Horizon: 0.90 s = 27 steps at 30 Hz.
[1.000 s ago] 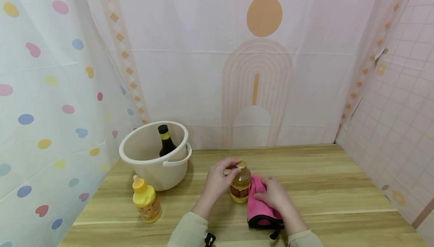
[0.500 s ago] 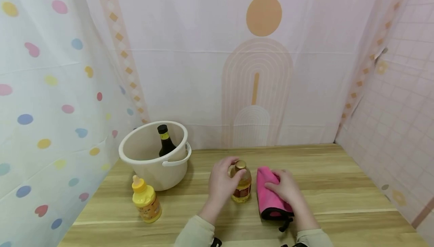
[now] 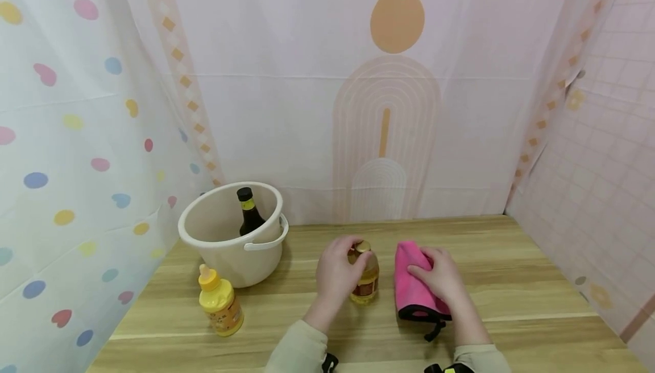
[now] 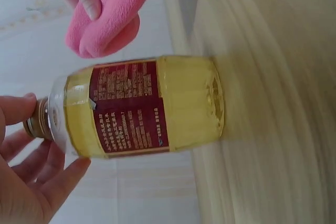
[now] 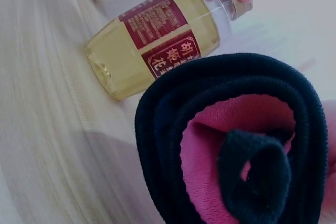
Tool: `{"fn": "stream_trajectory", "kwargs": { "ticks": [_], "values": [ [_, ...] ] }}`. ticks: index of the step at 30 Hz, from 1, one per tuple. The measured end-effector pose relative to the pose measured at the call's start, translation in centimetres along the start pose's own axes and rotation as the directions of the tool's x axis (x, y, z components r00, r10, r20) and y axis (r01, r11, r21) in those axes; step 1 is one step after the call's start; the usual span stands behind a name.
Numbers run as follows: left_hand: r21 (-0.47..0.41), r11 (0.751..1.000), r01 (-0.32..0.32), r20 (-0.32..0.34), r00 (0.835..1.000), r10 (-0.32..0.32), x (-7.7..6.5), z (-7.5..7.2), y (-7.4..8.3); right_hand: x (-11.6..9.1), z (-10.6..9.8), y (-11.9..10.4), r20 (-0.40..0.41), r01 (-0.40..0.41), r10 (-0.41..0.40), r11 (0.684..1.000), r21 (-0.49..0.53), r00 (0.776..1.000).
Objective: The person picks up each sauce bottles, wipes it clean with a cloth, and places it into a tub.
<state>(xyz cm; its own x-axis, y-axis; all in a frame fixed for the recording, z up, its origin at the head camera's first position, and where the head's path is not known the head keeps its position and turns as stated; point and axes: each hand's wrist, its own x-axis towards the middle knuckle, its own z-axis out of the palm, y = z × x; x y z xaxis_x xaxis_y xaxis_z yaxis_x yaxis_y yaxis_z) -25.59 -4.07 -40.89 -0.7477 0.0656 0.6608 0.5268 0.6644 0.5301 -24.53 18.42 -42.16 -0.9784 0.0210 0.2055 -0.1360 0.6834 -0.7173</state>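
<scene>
I see the left hand (image 3: pixel 335 270) gripping one oil bottle (image 3: pixel 365 287) near its top, upright on the table (image 3: pixel 512 299); the right hand (image 3: pixel 443 277) holds one pink cloth (image 3: pixel 410 286). One bucket (image 3: pixel 245 265) holds one dark bottle (image 3: pixel 251 219).

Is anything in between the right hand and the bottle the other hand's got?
Just the pink cloth that the right hand holds, on the side facing the bottle. Past the cloth there's a gap, and nothing else visible stands in the way.

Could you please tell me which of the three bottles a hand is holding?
The clear bottle with the dark red label: the left hand holds its cap. The yellow bottle stands untouched; the black-capped bottle is in the bucket.
</scene>
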Motion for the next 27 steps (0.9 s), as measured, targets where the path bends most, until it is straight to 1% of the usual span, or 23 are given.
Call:
{"fn": "stream_trajectory", "kwargs": {
  "ticks": [3, 5, 7, 10, 13, 15, 17, 22, 27],
  "values": [
    [-0.013, 0.999, -0.038, 0.046, 0.998, 0.039, 0.4, -0.3, -0.2, 0.0, 0.0, 0.0, -0.003, 0.003, -0.003, 1.0, -0.003, 1.0],
    [-0.033, 0.997, -0.068, 0.081, 0.994, 0.07, 0.6, -0.6, -0.4, 0.0, 0.0, 0.1, -0.005, 0.006, -0.006, 1.0, -0.008, 1.0],
    [-0.051, 0.995, -0.083, 0.131, 0.987, 0.09, 0.9, -0.8, -0.7, 0.0, 0.0, 0.1, -0.006, 0.006, -0.007, 1.0, -0.011, 1.0],
    [-0.092, 0.991, -0.097, 0.208, 0.971, 0.114, 1.4, -1.1, -1.3, 0.0, 0.0, 0.1, -0.005, 0.002, -0.002, 1.0, -0.012, 1.0],
    [-0.145, 0.987, -0.071, 0.285, 0.952, 0.111, 1.8, -1.4, -1.7, -0.1, -0.1, 0.0, -0.005, 0.0, 0.0, 1.0, -0.01, 1.0],
    [-0.174, 0.983, -0.055, 0.319, 0.941, 0.109, 2.0, -1.6, -1.9, -0.1, -0.1, -0.1, -0.005, 0.001, -0.001, 1.0, -0.008, 1.0],
    [-0.196, 0.98, -0.042, 0.346, 0.932, 0.109, 2.1, -1.8, -1.9, -0.1, -0.1, -0.2, -0.005, 0.001, -0.001, 1.0, -0.008, 1.0],
    [-0.219, 0.975, -0.019, 0.404, 0.908, 0.109, 2.4, -2.1, -2.2, -0.2, -0.1, -0.4, -0.002, -0.004, 0.004, 1.0, -0.008, 1.0],
    [-0.237, 0.972, -0.001, 0.448, 0.887, 0.11, 2.6, -2.2, -2.6, -0.3, -0.1, -0.8, -0.005, -0.003, 0.003, 1.0, -0.003, 1.0]
  ]
}}
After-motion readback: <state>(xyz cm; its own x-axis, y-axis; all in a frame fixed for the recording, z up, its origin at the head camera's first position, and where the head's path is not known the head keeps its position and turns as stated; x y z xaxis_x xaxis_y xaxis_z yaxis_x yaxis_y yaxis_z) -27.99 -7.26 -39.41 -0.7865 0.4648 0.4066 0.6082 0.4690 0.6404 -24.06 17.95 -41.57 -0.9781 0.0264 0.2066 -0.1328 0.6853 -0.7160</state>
